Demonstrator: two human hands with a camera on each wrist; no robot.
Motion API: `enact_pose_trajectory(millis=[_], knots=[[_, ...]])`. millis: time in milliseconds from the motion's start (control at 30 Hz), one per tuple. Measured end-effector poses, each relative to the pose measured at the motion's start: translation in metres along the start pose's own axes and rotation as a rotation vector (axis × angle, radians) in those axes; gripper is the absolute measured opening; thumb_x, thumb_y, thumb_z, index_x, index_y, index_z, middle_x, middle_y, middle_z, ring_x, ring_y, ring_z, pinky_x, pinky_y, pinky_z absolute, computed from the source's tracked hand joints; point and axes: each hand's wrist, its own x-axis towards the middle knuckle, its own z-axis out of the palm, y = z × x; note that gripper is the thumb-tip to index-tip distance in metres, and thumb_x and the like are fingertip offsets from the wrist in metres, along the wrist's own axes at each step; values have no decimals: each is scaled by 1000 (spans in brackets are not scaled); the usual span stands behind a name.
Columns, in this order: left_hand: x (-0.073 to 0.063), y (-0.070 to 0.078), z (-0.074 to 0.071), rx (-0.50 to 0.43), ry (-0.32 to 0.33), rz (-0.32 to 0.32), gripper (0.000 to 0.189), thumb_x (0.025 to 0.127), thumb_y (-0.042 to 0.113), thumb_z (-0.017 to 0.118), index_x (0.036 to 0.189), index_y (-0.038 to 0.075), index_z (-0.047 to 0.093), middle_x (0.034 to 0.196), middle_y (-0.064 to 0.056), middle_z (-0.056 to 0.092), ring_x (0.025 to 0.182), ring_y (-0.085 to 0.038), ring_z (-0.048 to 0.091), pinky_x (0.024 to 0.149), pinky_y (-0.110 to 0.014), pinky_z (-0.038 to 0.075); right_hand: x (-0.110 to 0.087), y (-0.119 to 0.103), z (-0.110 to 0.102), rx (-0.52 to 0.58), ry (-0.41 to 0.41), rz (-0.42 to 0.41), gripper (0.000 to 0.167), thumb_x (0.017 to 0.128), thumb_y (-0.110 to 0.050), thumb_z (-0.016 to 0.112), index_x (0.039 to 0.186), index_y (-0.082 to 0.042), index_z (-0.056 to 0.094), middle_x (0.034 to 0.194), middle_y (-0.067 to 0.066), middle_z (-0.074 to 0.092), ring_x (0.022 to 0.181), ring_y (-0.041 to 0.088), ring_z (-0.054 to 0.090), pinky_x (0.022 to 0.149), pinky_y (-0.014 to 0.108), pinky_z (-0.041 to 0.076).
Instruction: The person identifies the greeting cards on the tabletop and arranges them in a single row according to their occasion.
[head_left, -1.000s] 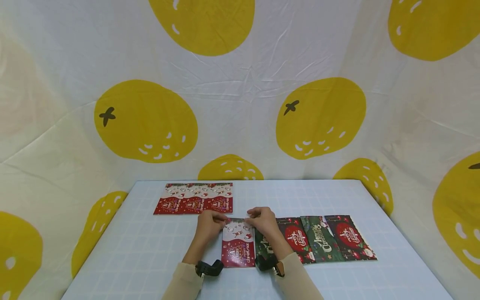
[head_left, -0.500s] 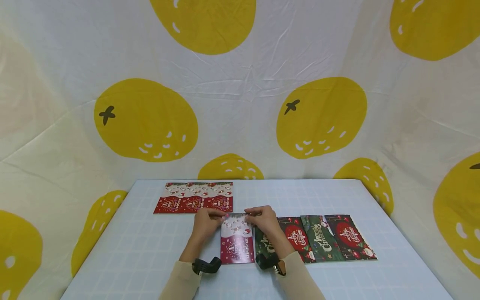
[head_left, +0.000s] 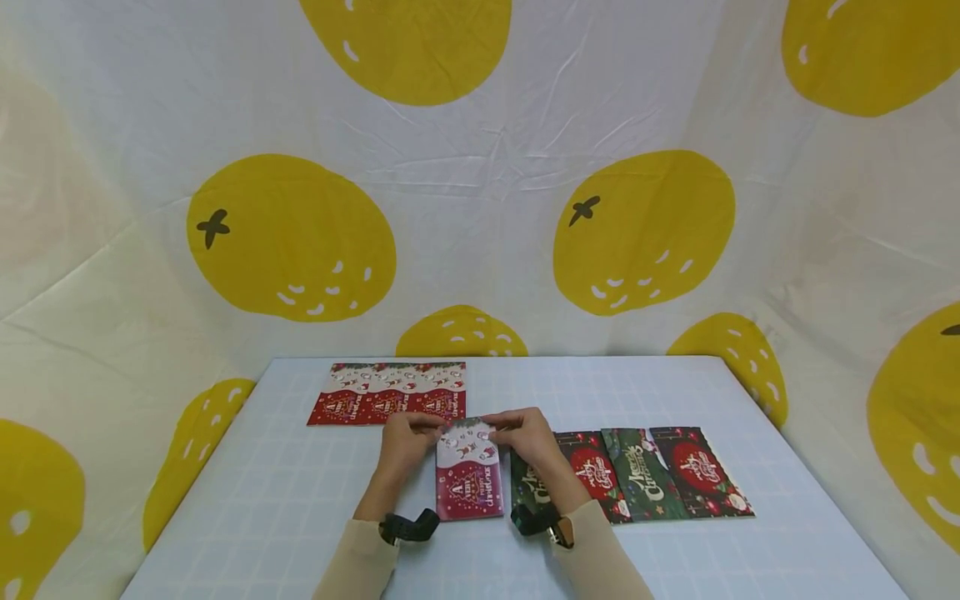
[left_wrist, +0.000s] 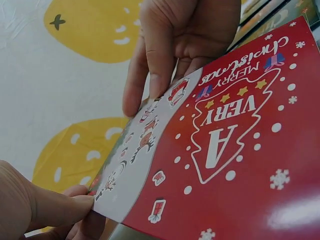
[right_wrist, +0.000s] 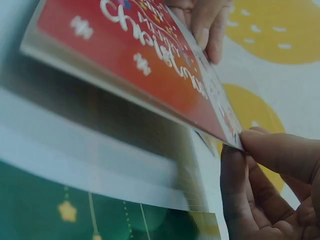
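A red and white Christmas card (head_left: 468,471) is held by its two far corners, in the middle of the head view. My left hand (head_left: 406,442) pinches the far left corner, thumb on top and fingers beneath. At the far right corner my right hand (head_left: 527,435) does the same. In the right wrist view the card (right_wrist: 135,65) is raised, with a gap and shadow under its near edge. White lettering and a tree outline show on the card (left_wrist: 225,130) in the left wrist view.
Three matching red and white cards (head_left: 387,406) overlap in a row at the back left. To the right lies a row of green cards (head_left: 643,479) and dark red cards (head_left: 701,471), partly behind my right forearm. A cloth with yellow fruit (head_left: 292,237) hangs behind the table (head_left: 247,500).
The held card has come up off the table and shifted slightly left and away from me, both hands moving with it. The other cards stay where they were.
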Motion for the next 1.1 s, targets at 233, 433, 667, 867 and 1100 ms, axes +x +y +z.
enact_pose_trajectory(millis=[233,433,667,867,1100], knots=[[2,1,-1,-13,7,-6,16,90,-6,75,99,6,82,98,-7,76,87,-21,67,78,-34,57,2,0,-1,57,-1,16,27,91,2,75,117,-4,80,115,13,77,99,21,70,91,39,58],[2,2,1,-79,-7,17,19,89,-8,76,101,6,81,103,-8,77,91,-21,70,82,-35,59,2,0,-3,107,22,-11,28,89,4,75,117,0,79,112,15,77,97,21,71,86,34,58],[0,5,3,-83,-34,34,21,90,-6,76,105,8,81,104,-6,77,93,-21,70,85,-37,60,3,-1,-9,115,59,-16,28,89,4,75,117,1,78,107,16,77,92,20,70,84,33,58],[0,4,4,-69,-70,51,21,92,-4,76,107,9,80,104,-4,76,96,-21,70,90,-39,59,3,3,-16,132,112,23,28,93,0,73,120,-3,78,108,14,72,93,23,69,84,39,60],[-1,4,5,-26,-153,74,18,93,-1,77,106,11,80,104,-3,76,95,-20,69,89,-38,58,4,6,-22,129,193,38,27,95,-1,72,120,-6,79,115,14,70,101,26,66,94,47,56]])
